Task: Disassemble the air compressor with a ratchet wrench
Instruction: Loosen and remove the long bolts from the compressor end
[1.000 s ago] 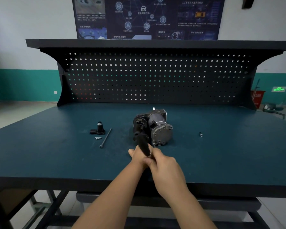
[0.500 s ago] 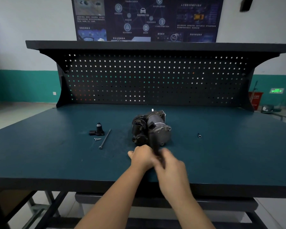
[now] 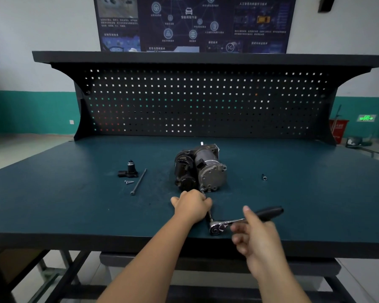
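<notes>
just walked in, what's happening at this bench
A person is working on the air compressor on the workbench. Their left hand grips the extension bar running from the compressor's end cover to the ratchet wrench, whose handle points right. The right hand rests at that handle with fingers loose. A long bolt, a small screw and a black fitting lie to the left.

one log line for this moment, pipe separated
left hand grips extension at compressor | right hand at ratchet handle, grip unclear | loose bolt, screw lie on bench
</notes>
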`<state>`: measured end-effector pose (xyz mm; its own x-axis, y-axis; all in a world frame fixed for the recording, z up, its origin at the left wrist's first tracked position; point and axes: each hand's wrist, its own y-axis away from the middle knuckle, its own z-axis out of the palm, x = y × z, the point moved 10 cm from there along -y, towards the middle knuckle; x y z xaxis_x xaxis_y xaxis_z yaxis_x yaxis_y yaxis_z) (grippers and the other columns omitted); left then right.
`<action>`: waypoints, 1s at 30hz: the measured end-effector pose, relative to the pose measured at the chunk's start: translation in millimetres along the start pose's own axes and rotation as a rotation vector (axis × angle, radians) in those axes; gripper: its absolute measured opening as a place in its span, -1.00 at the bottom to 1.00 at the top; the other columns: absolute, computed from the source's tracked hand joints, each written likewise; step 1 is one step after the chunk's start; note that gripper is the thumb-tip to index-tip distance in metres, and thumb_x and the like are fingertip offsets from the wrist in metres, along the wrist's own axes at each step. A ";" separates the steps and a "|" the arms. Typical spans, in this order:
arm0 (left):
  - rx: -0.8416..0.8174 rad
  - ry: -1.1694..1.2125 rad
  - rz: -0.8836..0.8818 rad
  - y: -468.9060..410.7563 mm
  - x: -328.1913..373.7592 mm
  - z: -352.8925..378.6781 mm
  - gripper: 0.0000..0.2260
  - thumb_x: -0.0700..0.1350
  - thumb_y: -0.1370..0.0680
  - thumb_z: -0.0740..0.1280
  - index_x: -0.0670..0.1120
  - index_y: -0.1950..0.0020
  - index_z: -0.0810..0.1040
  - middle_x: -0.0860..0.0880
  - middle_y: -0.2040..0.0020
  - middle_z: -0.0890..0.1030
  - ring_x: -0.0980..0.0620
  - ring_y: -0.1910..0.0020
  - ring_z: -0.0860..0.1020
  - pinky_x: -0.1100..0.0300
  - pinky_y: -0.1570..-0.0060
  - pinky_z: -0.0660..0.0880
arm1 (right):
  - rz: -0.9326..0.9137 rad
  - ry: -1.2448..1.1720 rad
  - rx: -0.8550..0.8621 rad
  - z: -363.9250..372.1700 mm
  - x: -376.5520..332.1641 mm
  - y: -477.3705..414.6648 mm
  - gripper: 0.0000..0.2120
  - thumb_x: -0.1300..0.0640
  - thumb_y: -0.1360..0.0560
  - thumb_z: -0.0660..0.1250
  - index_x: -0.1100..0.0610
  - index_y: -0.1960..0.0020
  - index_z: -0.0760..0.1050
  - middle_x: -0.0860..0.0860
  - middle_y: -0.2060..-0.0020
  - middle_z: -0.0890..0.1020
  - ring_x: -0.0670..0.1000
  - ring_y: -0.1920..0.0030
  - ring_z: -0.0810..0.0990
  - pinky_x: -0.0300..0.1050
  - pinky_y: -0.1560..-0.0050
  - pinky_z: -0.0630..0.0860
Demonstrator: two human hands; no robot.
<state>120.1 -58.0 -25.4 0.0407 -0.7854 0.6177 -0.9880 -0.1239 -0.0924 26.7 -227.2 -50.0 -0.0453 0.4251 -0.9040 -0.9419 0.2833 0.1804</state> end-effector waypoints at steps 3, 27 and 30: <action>0.027 -0.001 0.023 -1.2 -1.2 1.0 -0.56 0.06 -0.57 0.15 -0.04 0.50 0.32 0.06 0.44 0.38 0.00 0.05 0.34 0.09 0.02 0.12 | -0.270 0.224 0.014 4.7 -39.2 6.2 -0.82 0.03 -0.57 0.23 0.10 0.15 0.36 -0.02 0.59 0.45 -0.08 0.62 0.36 -0.29 0.61 0.22; 0.065 -0.107 0.093 -6.4 2.6 1.4 -0.58 0.09 -0.49 0.21 -0.06 0.51 0.30 0.04 0.47 0.38 0.00 0.13 0.39 0.09 0.09 0.14 | -0.783 1.018 0.254 21.9 -88.4 34.7 -0.67 0.08 -0.53 0.27 0.05 -0.28 0.44 0.10 -0.13 0.52 0.18 -0.15 0.43 0.10 -0.12 0.27; 0.085 -0.139 0.119 -6.4 6.3 -3.5 -0.68 0.06 -0.48 0.19 -0.06 0.42 0.37 0.04 0.36 0.50 -0.02 0.17 0.45 0.10 0.15 0.19 | -1.027 1.088 -0.073 92.1 -92.9 63.8 -0.68 0.20 -0.51 0.27 0.01 -0.25 0.48 0.05 -0.13 0.49 0.11 -0.10 0.46 0.08 -0.10 0.40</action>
<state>126.2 -60.0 -18.2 -0.0499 -0.8728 0.4855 -0.9711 -0.0713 -0.2279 1.5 -169.5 81.2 0.4409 -0.7670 -0.4662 -0.7289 -0.0028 -0.6847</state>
